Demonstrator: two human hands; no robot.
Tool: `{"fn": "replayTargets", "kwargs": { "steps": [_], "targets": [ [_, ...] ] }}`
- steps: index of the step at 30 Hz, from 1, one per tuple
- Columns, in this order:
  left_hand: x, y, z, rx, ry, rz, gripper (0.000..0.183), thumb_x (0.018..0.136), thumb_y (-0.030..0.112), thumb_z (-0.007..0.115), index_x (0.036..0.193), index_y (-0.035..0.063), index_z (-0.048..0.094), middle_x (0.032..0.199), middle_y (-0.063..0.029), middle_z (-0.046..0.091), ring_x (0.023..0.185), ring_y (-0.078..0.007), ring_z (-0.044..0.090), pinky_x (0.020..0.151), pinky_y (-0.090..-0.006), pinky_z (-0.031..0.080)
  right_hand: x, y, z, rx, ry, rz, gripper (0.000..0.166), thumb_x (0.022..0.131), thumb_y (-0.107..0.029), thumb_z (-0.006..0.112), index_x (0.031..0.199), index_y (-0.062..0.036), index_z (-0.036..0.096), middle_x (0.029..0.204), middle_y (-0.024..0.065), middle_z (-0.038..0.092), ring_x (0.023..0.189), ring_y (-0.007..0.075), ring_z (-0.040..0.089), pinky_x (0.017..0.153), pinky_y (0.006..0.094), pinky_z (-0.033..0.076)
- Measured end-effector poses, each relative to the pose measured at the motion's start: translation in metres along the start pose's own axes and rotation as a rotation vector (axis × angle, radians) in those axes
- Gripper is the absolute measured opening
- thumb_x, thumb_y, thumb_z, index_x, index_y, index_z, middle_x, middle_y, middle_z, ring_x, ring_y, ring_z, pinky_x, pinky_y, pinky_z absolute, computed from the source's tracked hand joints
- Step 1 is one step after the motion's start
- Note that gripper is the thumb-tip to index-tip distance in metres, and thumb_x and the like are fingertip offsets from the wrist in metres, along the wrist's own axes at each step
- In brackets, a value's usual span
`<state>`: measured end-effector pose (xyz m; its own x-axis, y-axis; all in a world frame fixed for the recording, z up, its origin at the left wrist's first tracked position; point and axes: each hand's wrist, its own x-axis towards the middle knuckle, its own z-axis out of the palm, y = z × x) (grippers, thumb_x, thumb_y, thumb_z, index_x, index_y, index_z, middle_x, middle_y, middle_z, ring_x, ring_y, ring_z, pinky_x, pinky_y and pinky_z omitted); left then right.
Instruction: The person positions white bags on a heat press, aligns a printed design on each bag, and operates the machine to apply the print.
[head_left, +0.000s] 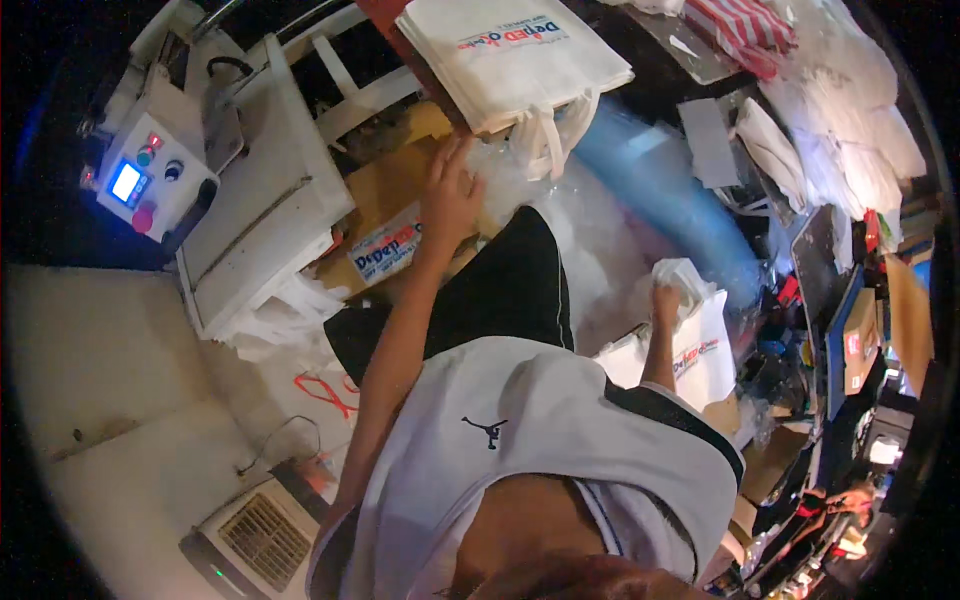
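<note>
My right hand (665, 298) is closed around the handles of a white tote bag (703, 356) with red and blue print, hanging low at my right side. My left hand (454, 195) reaches forward, holding nothing that I can see. Its fingertips are by the near corner of a stack of white tote bags (517, 64); whether they touch it, I cannot tell. The stack lies on a red surface (420, 49), its handles (550, 139) drooping over the near edge. Below my left hand lies a brown cardboard box (330, 202) with a printed bag piece (386, 244) on it.
A white machine (266, 165) with a lit control panel (129, 184) stands at the left. Clear plastic (592, 232) covers the floor before me, beside a blurred blue shape (660, 195). White bundles (840, 127) are piled far right. An air cooler (266, 536) sits lower left.
</note>
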<state>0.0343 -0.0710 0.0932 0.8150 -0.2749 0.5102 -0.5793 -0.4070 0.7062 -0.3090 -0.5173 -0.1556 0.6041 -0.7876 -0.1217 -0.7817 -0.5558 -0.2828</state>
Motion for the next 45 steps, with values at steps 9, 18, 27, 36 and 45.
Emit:
{"fn": "replayTargets", "kwargs": {
  "steps": [9,18,27,36,45],
  "targets": [
    [-0.189,-0.044,-0.011,0.104,-0.327,-0.287,0.023,0.094,0.007,0.061,0.116,0.0065,0.067,0.127,-0.0164,0.058,0.120,-0.0337,0.055,0.104,-0.0414,0.043,-0.293,0.055,0.121,0.045,-0.218,0.862,0.121,0.071,-0.083,0.063,0.147,0.0059,0.034,0.144,0.0379,0.038,0.125,0.0528,0.049,0.103,0.0512,0.045],
    [-0.211,-0.046,-0.003,0.012,-0.444,-0.408,0.018,0.098,0.009,0.059,0.113,0.0066,0.069,0.114,-0.0096,0.066,0.111,-0.0229,0.062,0.095,-0.0339,0.049,-0.248,0.085,0.063,0.249,-0.654,0.529,0.057,0.096,-0.046,0.052,0.121,0.0045,0.060,0.113,0.0267,0.066,0.108,0.0394,0.063,0.095,0.0461,0.049],
    [-0.064,0.045,0.004,-0.560,-0.463,-0.307,0.041,0.099,0.023,0.064,0.131,0.0001,0.055,0.135,-0.0113,0.058,0.120,-0.0179,0.058,0.101,-0.0323,0.046,-0.103,-0.196,-0.224,0.193,-0.046,-0.439,0.018,0.091,-0.015,0.065,0.085,-0.0032,0.054,0.081,0.0204,0.055,0.077,0.0404,0.057,0.068,0.0451,0.046],
    [0.092,0.106,-0.012,-0.990,-0.336,-0.200,0.050,0.099,0.034,0.062,0.135,0.0005,0.055,0.123,-0.0095,0.065,0.118,-0.0221,0.059,0.104,-0.0325,0.044,-0.079,-0.432,-0.372,-0.022,0.296,-1.390,0.032,0.072,0.000,0.066,0.102,-0.0113,0.063,0.097,0.0090,0.053,0.096,0.0305,0.056,0.085,0.0428,0.047],
    [0.116,0.073,-0.025,0.135,0.131,0.142,0.051,0.090,0.054,0.064,0.121,0.0143,0.071,0.146,-0.0241,0.036,0.132,-0.0440,0.033,0.110,-0.0515,0.031,0.012,-0.533,-0.335,0.176,0.438,-1.586,0.021,0.077,-0.002,0.062,0.097,-0.0063,0.067,0.100,0.0115,0.058,0.100,0.0340,0.056,0.088,0.0439,0.048]
  ]
}}
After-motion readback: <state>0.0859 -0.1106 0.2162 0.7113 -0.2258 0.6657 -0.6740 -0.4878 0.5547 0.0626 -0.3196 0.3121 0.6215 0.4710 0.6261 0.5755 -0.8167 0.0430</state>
